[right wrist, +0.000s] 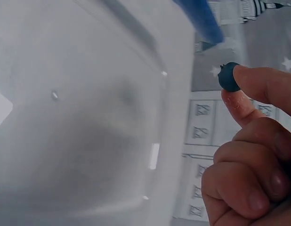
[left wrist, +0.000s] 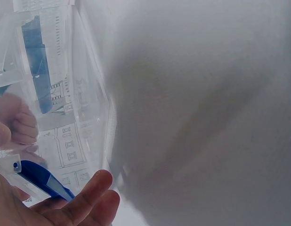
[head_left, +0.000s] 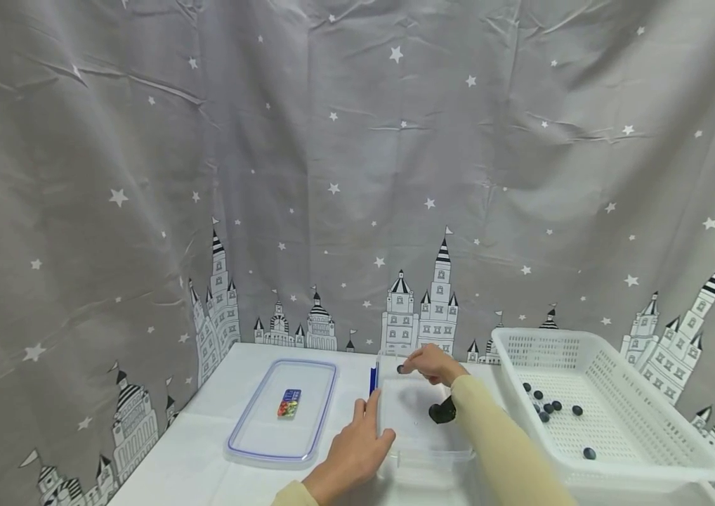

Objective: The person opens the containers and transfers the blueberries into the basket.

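Between thumb and index finger my right hand (head_left: 435, 364) pinches a single blueberry (right wrist: 228, 77), its small crown facing outward. This hand is over the far part of a clear plastic container (head_left: 411, 425), and the other fingers are curled in toward the palm. At the container's left side my left hand (head_left: 357, 443) holds the wall, its thumb over the rim and its fingers outside by a blue latch (left wrist: 42, 179). No other blueberry shows inside the container in the head view, though my right arm covers part of it.
A white perforated basket (head_left: 654, 467) stands at the right with several blueberries (head_left: 556, 405) scattered on its bottom. Flat on the white table (head_left: 187, 450) at the left lies a clear lid (head_left: 269, 439) with a blue seal and a coloured label (head_left: 289, 404). A grey curtain (head_left: 357, 176) hangs behind.
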`<state>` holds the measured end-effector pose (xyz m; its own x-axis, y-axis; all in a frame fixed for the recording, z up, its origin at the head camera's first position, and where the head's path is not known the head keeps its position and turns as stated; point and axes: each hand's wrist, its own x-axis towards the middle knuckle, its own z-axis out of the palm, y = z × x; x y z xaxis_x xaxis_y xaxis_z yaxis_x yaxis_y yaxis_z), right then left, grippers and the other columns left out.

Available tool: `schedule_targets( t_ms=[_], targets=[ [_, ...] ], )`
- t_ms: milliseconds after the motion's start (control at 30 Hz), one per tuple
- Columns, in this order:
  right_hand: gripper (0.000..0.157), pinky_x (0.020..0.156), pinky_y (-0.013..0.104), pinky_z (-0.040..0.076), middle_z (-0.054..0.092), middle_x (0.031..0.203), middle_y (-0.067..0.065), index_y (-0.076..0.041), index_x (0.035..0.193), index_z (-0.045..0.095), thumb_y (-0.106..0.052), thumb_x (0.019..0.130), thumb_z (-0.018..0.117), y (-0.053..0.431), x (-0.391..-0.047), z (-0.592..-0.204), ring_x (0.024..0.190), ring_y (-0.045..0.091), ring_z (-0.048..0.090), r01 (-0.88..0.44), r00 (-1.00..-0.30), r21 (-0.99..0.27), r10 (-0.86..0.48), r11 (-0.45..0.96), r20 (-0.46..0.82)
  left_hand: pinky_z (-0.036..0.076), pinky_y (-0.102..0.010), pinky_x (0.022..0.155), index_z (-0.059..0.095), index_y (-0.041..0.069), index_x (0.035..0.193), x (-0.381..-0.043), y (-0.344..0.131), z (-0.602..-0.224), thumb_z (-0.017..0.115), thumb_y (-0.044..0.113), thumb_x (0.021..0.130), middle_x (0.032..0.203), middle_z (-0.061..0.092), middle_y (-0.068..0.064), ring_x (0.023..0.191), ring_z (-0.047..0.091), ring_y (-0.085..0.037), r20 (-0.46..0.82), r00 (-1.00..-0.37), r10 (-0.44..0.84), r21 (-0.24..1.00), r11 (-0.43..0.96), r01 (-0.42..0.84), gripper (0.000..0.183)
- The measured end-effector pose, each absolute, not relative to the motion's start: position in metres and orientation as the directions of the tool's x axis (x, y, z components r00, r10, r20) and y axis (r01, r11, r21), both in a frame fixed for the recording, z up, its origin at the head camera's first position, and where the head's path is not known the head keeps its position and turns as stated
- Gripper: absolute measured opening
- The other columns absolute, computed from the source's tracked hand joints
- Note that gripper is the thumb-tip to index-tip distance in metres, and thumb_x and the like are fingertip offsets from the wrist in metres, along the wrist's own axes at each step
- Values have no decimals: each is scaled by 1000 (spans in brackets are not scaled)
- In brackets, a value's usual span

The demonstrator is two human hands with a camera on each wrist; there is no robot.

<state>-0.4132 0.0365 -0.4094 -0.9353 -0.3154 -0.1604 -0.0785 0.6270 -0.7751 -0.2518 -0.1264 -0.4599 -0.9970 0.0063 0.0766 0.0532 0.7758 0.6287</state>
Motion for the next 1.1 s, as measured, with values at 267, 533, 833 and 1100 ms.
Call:
schedule_targets(
  t_ms=[267,533,833,1100],
  targets=[
    [23,44,22,26,31,49,-7,-7,107,77,-16,86,75,63,-415,-385,43,8,23,-81,-930,-794,-332,602,-156,45,-43,58,27,8,158,-251,-127,-459,57,36,92,137,44,-20,69,55,-24,94,-996,1,631,773,61,78],
    [30,47,22,27,31,50,-10,1,114,72,-14,88,72,94,-415,-368,44,5,24,-115,-916,-825,-381,553,-127,43,-41,56,28,8,158,-251,-128,-461,56,35,90,135,45,-20,66,53,-23,124,-992,-3,628,775,76,78],
    [35,45,22,28,36,50,-9,3,120,69,-16,91,70,136,-414,-350,42,5,26,-122,-924,-818,-365,563,-114,43,-41,55,27,7,158,-250,-127,-459,56,32,91,134,45,-20,66,53,-23,120,-993,15,625,776,87,77],
    [42,47,22,28,34,51,-9,6,127,64,-17,92,68,173,-410,-343,45,6,25,-90,-936,-812,-328,576,-129,42,-42,54,28,7,157,-250,-126,-462,56,32,90,131,46,-17,66,52,-24,137,-990,12,629,772,96,77]
  ],
)
